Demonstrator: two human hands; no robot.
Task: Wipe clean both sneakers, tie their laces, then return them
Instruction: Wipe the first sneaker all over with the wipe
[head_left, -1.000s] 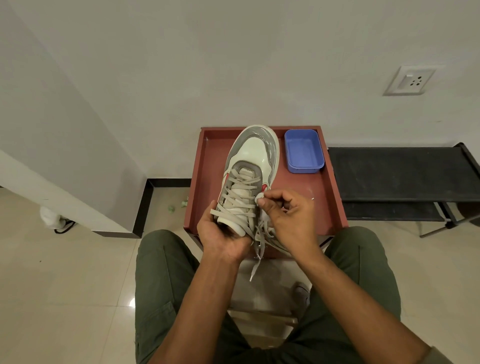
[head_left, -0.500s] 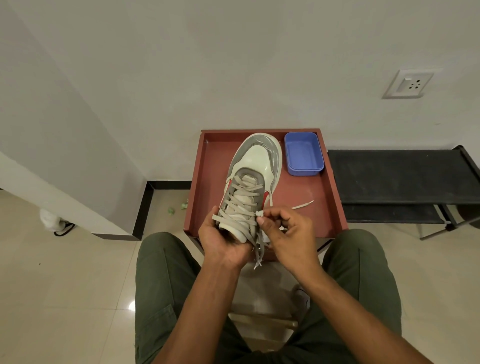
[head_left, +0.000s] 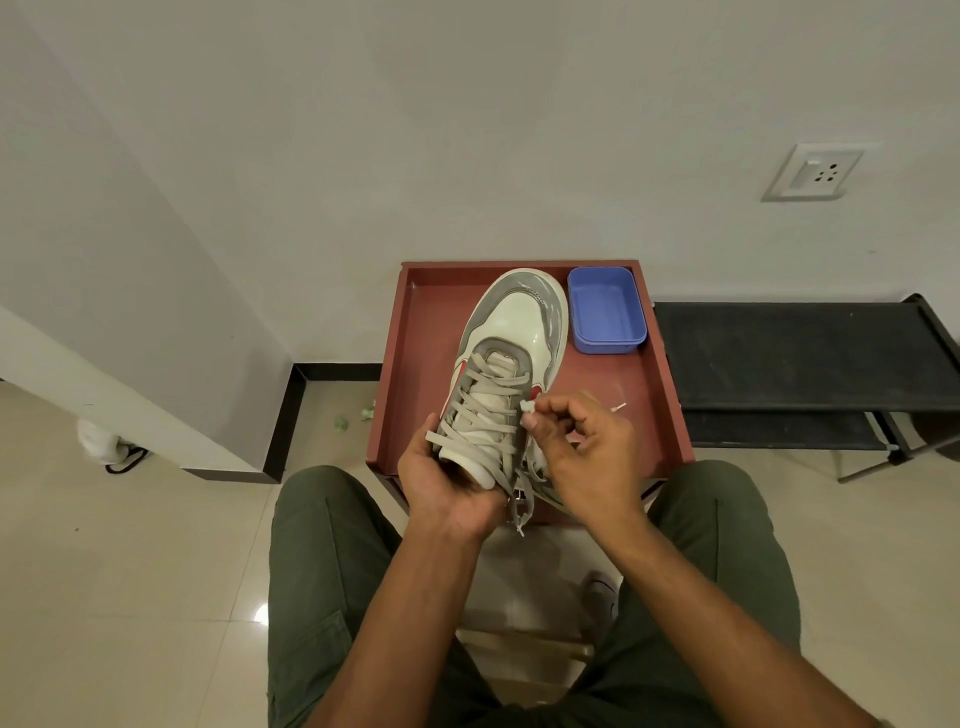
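The left hand (head_left: 447, 480) curls under the heel end of the sneaker (head_left: 511, 374), gripping it and holding it tilted with the toe resting on the tabletop (head_left: 421, 374), a reddish tray-like surface with raised edges. The right hand (head_left: 582, 447) pinches a small white wad, probably a wipe (head_left: 529, 408), and holds it against the shoe's right side near the red trim. The laces (head_left: 480, 415) hang loose and untied, one end dangling below the left hand. A blue plastic tub (head_left: 605, 312) sits just beside the toe. A second sneaker (head_left: 600, 592) appears to lie on the floor between the knees. By the look of it, wiping of the first shoe is underway; tying both and returning them remain.
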